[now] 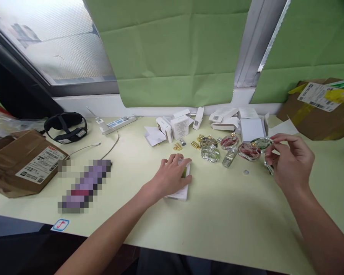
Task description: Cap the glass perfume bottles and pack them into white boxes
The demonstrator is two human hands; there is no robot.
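Note:
My left hand (172,173) lies spread over a white box (177,193), fingers apart and thumb at its right side; the palm hides much of the box. On the right, my right hand (292,158) is closed in a pinch at the edge of a green glass bottle (260,144) with silvery trim. A small silvery piece (268,167) shows just below those fingers, partly hidden. Beside the green bottle are a red oval bottle (249,151), a second red bottle (229,141), a clear bottle (210,154), a dark gold-trimmed bottle (208,142) and a bottle on its side (229,157).
White cartons (180,126) and more cartons (252,128) line the wall. Small gold cylinders (177,146) lie near them. A brown parcel (318,114) stands right, another brown parcel (31,164) left. Nearby are a black headset (65,128), a power strip (120,124) and a pixelated purple object (86,187).

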